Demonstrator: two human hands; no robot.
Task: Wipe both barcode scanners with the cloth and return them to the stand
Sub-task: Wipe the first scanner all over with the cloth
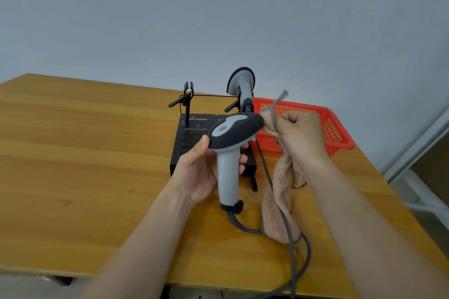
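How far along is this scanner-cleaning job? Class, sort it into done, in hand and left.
Done: nothing for certain; the far scanner sits in the stand, wiped or not I cannot tell. In hand: the left hand grips the near scanner while the right hand holds the cloth against its front. Left: finish wiping, then set it in the empty left clip.

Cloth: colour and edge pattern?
Tan cloth, black-and-white checked edging; head view.

no readable text or labels.
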